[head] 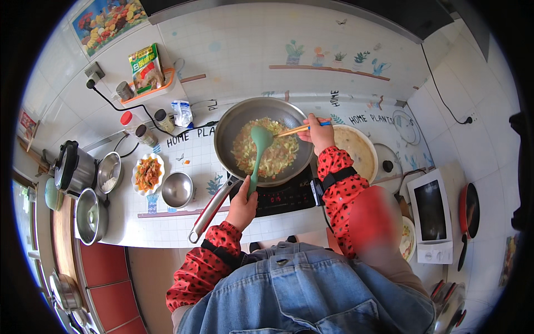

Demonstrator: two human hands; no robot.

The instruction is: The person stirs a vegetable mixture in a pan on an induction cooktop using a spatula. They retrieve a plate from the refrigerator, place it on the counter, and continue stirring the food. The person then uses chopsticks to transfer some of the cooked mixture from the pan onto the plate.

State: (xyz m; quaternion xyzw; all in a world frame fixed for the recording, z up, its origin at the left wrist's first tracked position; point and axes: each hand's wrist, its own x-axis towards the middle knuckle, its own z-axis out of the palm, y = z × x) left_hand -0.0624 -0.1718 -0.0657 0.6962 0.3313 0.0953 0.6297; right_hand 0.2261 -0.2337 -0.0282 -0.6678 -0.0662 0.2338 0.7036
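Note:
My left hand (pixel 243 206) is closed round the handle of a green silicone turner (pixel 261 140), whose head lies over the food in the pan. Chopsticks (pixel 288 132) with coloured ends are held in my right hand (pixel 319 134). Their tips meet the turner's head. Chopped, pale yellow-green food with orange bits (pixel 279 160) covers the bottom of a steel frying pan (pixel 227 125). The pan sits on a black induction cooktop (pixel 288 200) with a lit red display. Its long metal handle (pixel 210 211) points to the lower left, near my left wrist.
Left of the pan are a small steel bowl (pixel 177 190), a scalloped white plate (pixel 138 188) of chopped orange food, and seasoning jars (pixel 146 135). A black cable (pixel 144 109) crosses behind them. At right stand a wide pot (pixel 374 152), a glass lid (pixel 394 175) and a white appliance (pixel 434 221).

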